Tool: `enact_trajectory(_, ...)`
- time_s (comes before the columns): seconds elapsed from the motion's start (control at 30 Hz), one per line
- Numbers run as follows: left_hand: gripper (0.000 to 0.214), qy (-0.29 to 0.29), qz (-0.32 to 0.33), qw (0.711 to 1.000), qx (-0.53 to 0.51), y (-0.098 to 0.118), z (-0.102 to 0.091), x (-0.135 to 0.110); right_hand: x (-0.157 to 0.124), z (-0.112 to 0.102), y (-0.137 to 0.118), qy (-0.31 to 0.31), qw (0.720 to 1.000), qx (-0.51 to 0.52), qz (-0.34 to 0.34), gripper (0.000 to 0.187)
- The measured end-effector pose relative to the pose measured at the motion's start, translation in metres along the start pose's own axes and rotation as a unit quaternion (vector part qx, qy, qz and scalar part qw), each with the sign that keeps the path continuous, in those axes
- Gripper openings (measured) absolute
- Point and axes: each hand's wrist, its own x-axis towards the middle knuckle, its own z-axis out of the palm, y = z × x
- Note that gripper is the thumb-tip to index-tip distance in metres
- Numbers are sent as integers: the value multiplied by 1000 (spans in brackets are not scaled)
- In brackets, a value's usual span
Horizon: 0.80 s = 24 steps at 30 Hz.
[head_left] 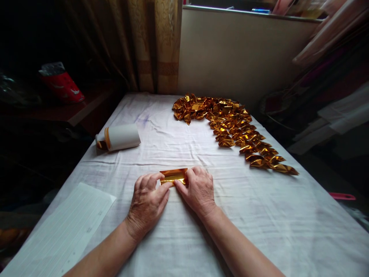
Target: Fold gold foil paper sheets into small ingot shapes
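A small sheet of gold foil paper [173, 175], partly folded, lies on the white cloth [178, 234] in front of me. My left hand [148, 204] pinches its left edge with curled fingers. My right hand [198, 190] pinches the right edge, thumb under and fingers over it. Both hands rest on the cloth. A long heap of several folded gold foil pieces [233, 129] stretches from the far middle toward the right edge of the table.
A white roll with gold foil inside [118, 137] lies at the left. A lined white sheet [62, 234] sits at the near left corner. A red bag [62, 85] stands on a dark shelf to the left. Curtains and a wall close off the far end.
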Motion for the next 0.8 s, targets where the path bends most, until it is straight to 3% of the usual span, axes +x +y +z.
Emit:
enact_trajectory(0.23,30,-74,32,997,10,2,5,-5,0,1,1,-6,1000,-3,1,30)
enact_trajectory(0.8,33,-83,23,996,31,-4,7,-11,1,-2,2,-20,1000,11,5,26)
